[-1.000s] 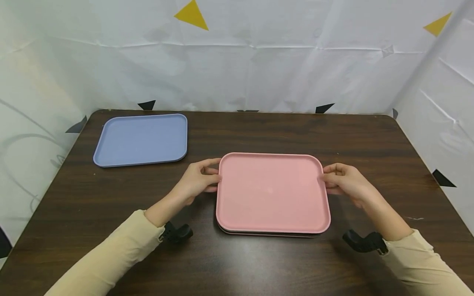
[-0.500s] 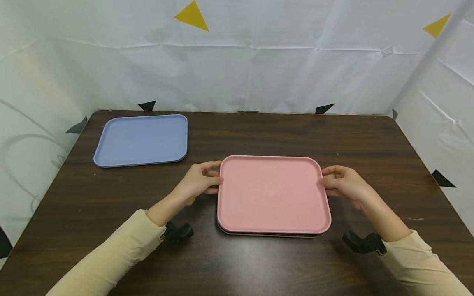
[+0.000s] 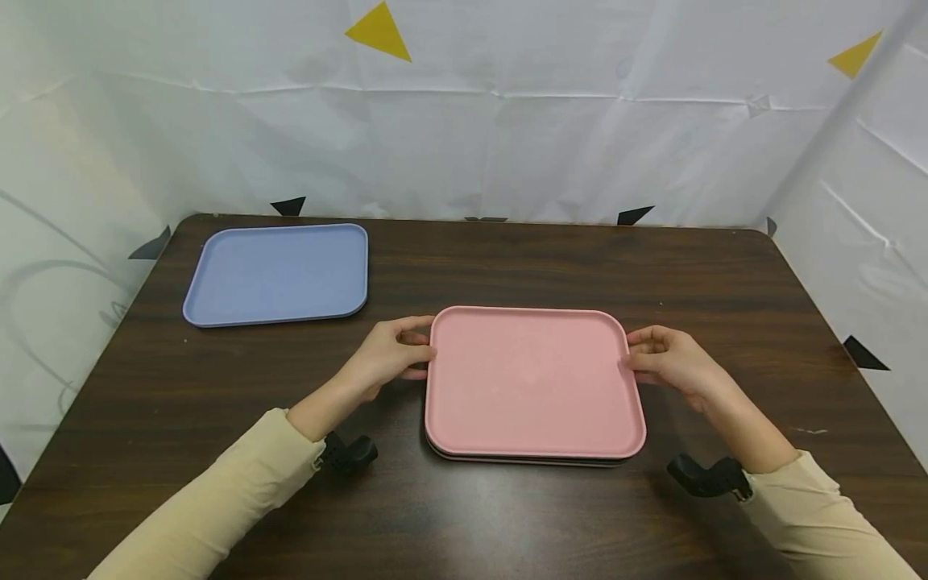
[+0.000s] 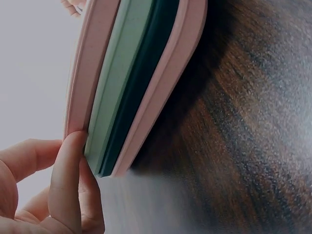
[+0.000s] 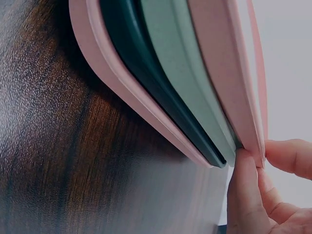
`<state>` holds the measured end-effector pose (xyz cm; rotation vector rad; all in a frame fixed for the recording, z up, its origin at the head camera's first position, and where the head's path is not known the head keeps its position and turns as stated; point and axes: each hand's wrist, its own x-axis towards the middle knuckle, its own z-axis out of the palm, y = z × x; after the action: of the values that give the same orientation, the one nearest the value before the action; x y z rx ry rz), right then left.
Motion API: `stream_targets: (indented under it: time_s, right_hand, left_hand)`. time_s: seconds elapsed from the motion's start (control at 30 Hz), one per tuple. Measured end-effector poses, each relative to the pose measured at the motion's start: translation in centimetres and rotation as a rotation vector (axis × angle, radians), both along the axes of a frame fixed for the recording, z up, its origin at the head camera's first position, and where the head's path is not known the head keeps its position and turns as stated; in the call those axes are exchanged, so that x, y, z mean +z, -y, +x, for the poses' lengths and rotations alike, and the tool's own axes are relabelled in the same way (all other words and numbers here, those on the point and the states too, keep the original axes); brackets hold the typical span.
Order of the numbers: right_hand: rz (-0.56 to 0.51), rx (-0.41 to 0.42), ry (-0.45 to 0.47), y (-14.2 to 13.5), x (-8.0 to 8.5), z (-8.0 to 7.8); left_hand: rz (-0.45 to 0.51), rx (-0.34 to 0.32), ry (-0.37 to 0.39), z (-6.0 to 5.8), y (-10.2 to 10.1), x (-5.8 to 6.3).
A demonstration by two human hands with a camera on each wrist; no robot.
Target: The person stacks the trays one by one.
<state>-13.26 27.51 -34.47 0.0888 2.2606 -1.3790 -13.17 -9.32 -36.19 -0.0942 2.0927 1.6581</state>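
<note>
A pink tray lies as the uppermost of a stack in the middle of the table. My left hand pinches its left rim, thumb over the edge and fingers beneath. At the opposite end my right hand pinches the right rim the same way. The wrist views show a light green tray, a dark green tray and another pink tray layered below. In the right wrist view a fingertip sits at the seam between the top pink tray and the light green one.
A blue tray lies at the far left of the dark wooden table. White sheeting with yellow and black triangles hangs behind the far edge and at the sides. Black wrist devices sit below both hands.
The far edge of the top pink tray has come slightly nearer and lower, settling over the stack. My right hand has shifted a little left with it; both hands keep their hold.
</note>
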Motion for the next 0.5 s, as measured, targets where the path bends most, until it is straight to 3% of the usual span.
stream_targets:
  time_s: [0.5]
  right_hand:
    - [0.076, 0.013, -0.032, 0.31, 0.09, 0.05]
  left_hand:
    - [-0.006, -0.025, -0.004, -0.10, 0.24, -0.09]
